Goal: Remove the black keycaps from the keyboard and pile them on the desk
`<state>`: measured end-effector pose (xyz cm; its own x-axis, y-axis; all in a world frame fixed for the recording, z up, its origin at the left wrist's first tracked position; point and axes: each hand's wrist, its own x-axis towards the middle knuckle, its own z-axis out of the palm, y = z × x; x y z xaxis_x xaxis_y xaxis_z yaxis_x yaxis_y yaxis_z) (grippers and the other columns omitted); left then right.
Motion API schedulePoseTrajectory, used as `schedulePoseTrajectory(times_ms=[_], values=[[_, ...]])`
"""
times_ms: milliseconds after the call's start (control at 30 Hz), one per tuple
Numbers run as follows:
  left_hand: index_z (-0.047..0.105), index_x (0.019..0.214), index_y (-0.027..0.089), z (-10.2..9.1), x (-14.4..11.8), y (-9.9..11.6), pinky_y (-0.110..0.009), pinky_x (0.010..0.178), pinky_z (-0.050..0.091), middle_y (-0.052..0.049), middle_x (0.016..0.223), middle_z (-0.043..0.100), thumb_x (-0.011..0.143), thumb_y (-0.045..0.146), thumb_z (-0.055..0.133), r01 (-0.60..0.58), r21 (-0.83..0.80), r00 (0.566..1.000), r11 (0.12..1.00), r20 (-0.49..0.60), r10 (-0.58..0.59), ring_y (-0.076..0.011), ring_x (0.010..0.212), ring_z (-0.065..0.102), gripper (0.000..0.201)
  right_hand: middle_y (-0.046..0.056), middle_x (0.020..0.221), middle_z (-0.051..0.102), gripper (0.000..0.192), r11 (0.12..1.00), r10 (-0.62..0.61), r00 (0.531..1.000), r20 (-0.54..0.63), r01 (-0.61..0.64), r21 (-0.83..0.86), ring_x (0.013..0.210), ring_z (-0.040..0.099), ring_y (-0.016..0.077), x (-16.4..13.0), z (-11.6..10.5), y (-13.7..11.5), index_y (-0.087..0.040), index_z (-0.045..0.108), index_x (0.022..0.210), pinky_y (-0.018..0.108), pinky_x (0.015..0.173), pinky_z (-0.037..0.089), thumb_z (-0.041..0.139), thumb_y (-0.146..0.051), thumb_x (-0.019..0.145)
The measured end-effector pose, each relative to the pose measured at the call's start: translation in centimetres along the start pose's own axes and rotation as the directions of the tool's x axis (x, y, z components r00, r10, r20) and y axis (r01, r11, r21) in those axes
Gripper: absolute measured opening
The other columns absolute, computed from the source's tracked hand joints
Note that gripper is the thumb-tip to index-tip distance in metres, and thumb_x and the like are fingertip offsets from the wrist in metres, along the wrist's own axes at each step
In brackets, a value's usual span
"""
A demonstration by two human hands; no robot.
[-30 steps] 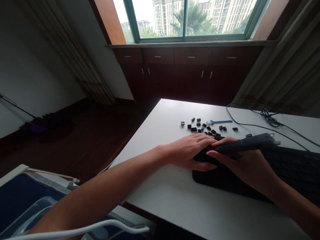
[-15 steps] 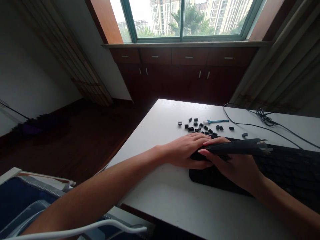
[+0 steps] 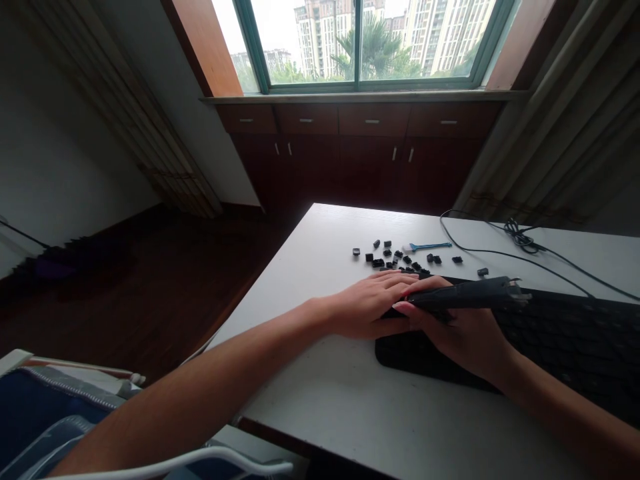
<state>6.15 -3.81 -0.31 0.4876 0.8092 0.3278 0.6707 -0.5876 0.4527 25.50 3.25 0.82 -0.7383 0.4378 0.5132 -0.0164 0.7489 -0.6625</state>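
A black keyboard (image 3: 560, 333) lies across the right part of the white table. My left hand (image 3: 367, 303) rests over its upper left corner, fingers stretched out flat and thumb toward the right hand. Pinched between the thumb and fingers of my right hand (image 3: 460, 330) is a long black tool (image 3: 465, 293). Its pale, ragged end points right, and its other end is down at the keyboard beside my left hand. What that tip touches is hidden by my fingers. Several loose black keycaps (image 3: 378, 263) lie scattered just beyond my left hand.
Behind the keycaps lies a small blue brush (image 3: 430, 246) with white bristles. A black cable (image 3: 520, 235) is bunched at the back right of the table (image 3: 350, 400). At the lower left is a chair (image 3: 35, 400) with blue fabric. Dark cabinets (image 3: 370, 157) stand beneath the window.
The view has tilted up slightly, so everything sits a little lower and further left. Both hands and the black tool keep nearly the same place over the keyboard.
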Motion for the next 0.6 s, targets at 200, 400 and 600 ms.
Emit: schedulePoseTrajectory(times_ms=[200, 400, 600], values=[[0.055, 0.125, 0.015, -0.1, 0.3, 0.5, -0.045, 0.118, 0.036, -0.017, 0.14, 0.056, 0.097, 0.044, 0.055, 0.007, -0.011, 0.999, 1.0, -0.032, -0.007, -0.0276, 0.134, 0.05, 0.041, 0.004, 0.081, 0.073, 0.021, 0.96, 0.239, 0.96, -0.143, -0.213, 0.18, 0.065, 0.071, 0.0191, 0.4, 0.2, 0.1, -0.021, 0.067, 0.096, 0.03, 0.059, 0.061, 0.072, -0.038, 0.085], [0.059, 0.12, 0.017, -0.4, 0.2, 0.4, -0.044, 0.121, 0.033, -0.014, 0.136, 0.06, 0.094, 0.037, 0.061, -0.035, -0.075, 0.998, 0.997, -0.061, 0.031, -0.0245, 0.131, 0.054, 0.033, 0.002, 0.071, 0.07, 0.019, 0.91, 0.281, 0.95, -0.137, -0.218, 0.353, 0.058, 0.067, 0.0156, 0.7, -0.2, -0.2, -0.02, 0.065, 0.09, 0.026, 0.052, 0.057, 0.07, -0.039, 0.087], [0.055, 0.129, 0.016, -0.4, -0.2, -0.5, -0.044, 0.118, 0.038, -0.017, 0.141, 0.056, 0.088, 0.041, 0.068, -0.076, -0.098, 0.994, 0.992, -0.085, 0.068, -0.0261, 0.135, 0.051, 0.049, 0.001, 0.071, 0.069, 0.015, 0.895, 0.272, 0.954, -0.126, -0.203, 0.396, 0.058, 0.064, 0.0129, 0.5, -0.6, -0.2, -0.019, 0.066, 0.087, 0.023, 0.05, 0.054, 0.07, -0.034, 0.088]])
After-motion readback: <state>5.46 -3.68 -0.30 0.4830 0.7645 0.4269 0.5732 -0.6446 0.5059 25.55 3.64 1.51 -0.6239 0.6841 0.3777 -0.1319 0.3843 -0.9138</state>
